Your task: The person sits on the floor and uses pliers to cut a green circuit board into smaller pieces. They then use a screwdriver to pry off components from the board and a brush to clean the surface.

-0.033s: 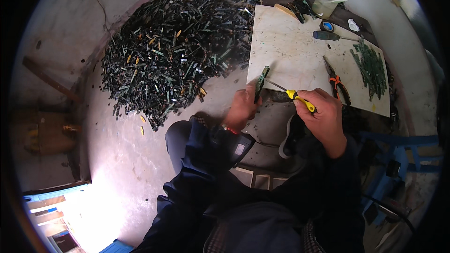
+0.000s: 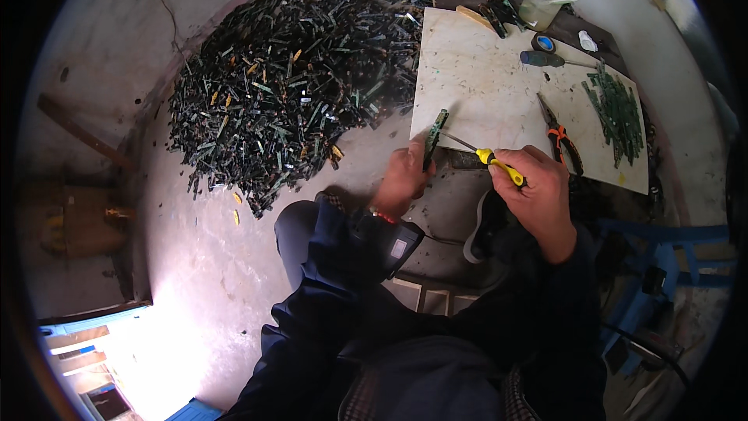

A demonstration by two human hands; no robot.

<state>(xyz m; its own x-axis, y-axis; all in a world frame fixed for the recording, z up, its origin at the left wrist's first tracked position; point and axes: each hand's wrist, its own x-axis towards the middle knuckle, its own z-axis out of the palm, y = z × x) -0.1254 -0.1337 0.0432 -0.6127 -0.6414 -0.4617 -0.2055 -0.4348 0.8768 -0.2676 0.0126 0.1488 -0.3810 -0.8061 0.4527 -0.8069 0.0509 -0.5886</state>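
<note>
My left hand (image 2: 403, 179) is closed on a narrow green-and-black circuit board strip (image 2: 439, 131), which stands tilted at the near left edge of the pale board. In my right hand (image 2: 538, 191) is a screwdriver (image 2: 500, 165) with a yellow-and-black handle. Its thin shaft points left toward the strip, and the tip is at or very close to the strip's side; whether they touch I cannot tell. Pliers (image 2: 559, 136) with orange-and-black handles lie on the board just beyond my right hand. My fingers hide the lower part of the strip.
The pale board (image 2: 483, 78) bears a pile of green strips (image 2: 615, 117), a dark-handled screwdriver (image 2: 541, 58) and a roll of tape (image 2: 543, 44). A plastic cup (image 2: 539, 8) stands at the back. A large heap of strips (image 2: 288, 86) covers the floor at left; a blue stool (image 2: 662, 257) is at right.
</note>
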